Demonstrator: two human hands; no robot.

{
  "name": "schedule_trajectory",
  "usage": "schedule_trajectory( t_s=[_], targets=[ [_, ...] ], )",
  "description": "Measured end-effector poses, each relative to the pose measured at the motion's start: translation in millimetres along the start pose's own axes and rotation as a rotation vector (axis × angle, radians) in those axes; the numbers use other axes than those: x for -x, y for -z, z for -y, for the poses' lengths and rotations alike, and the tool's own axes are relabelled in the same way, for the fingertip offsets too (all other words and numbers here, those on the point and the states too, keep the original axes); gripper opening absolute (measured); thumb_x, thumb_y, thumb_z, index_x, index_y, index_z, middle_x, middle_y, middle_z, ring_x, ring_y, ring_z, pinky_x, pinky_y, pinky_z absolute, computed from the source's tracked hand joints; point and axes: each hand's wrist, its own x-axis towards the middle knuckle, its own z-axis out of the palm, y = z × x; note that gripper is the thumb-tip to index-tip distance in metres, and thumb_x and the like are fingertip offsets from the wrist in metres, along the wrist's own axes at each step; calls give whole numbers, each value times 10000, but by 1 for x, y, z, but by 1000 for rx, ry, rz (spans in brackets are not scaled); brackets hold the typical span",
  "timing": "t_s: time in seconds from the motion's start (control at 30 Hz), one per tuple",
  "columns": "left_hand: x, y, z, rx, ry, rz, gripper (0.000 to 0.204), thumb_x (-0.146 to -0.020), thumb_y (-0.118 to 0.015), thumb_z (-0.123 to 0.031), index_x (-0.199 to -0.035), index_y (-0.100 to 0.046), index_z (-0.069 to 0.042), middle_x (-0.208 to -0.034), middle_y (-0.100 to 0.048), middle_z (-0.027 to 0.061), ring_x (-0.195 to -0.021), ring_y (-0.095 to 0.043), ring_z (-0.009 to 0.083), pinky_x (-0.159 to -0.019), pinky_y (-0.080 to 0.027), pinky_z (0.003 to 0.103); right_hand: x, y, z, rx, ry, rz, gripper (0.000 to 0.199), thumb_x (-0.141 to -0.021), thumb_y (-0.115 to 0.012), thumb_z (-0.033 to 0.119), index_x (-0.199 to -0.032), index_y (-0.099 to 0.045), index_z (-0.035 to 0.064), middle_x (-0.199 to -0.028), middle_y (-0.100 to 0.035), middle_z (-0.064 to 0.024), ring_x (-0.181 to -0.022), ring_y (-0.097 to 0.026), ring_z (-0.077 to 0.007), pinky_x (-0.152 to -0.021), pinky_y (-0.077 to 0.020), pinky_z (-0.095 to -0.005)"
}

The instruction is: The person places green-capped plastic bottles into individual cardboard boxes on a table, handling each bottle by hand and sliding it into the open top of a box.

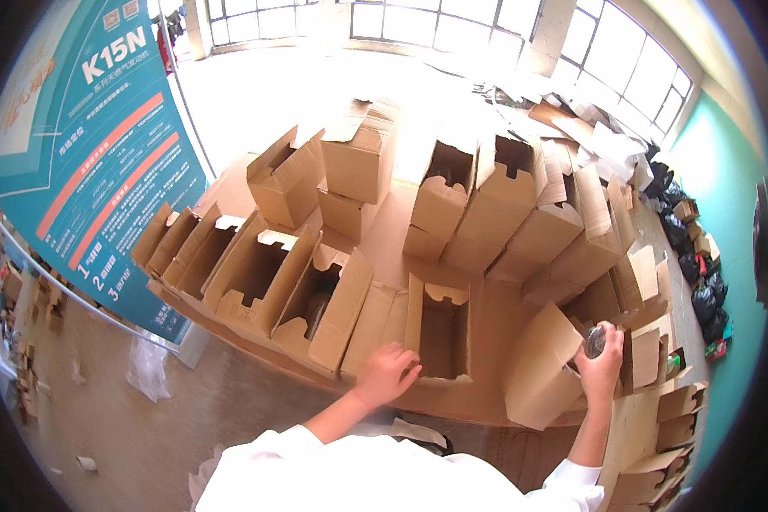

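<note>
Over on the left a teal banner leans beside the work surface, and next to it stands a row of open cardboard boxes, tipped on their sides with mouths up and flaps spread, so it is easy to reach into each. Further back, more boxes are packed close together, flaps raised. Nearer the person, the left hand rests with fingers curled loosely over the front wall of an open box, seemingly steadying it; it grips nothing else. To the right, the right hand is closed around a small round metal part, shiny end up, held just above the flap of a neighbouring box. Beyond, by the green wall, dark bags lie heaped among loose flattened cardboard.
</note>
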Motion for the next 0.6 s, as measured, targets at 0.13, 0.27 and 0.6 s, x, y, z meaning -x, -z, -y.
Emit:
schedule_trajectory(
  t_s=[0.13,0.27,0.6],
  targets=[
    [-2,-4,3,14,-41,-18,106,-800,-690,-188,-845,-640,-105,-775,-645,81,-850,-627,312,-804,-498,392,-7,1,6,0,-26,23,519,-658,-722,93,-1132,-515,56,-1018,-501,-150,-975,-538,-356,-874,-457,-446],
    [-4,-1,-2,27,-1,23,90,-784,-693,-157,-830,-637,-103,-758,-645,72,-840,-626,295,-779,-499,382,-1,4,1,163,19,-104,548,-657,-732,103,-1155,-508,57,-1035,-495,-158,-1024,-531,-364,-896,-451,-447],
    [-1,-8,4,-14,-41,-22,109,-758,-708,-142,-823,-625,-116,-769,-635,96,-863,-621,303,-771,-501,398,25,28,87,-609,80,-127,573,-628,-648,95,-1185,-522,59,-1089,-488,-93,-980,-535,-211,-840,-482,-340]
  ],
)
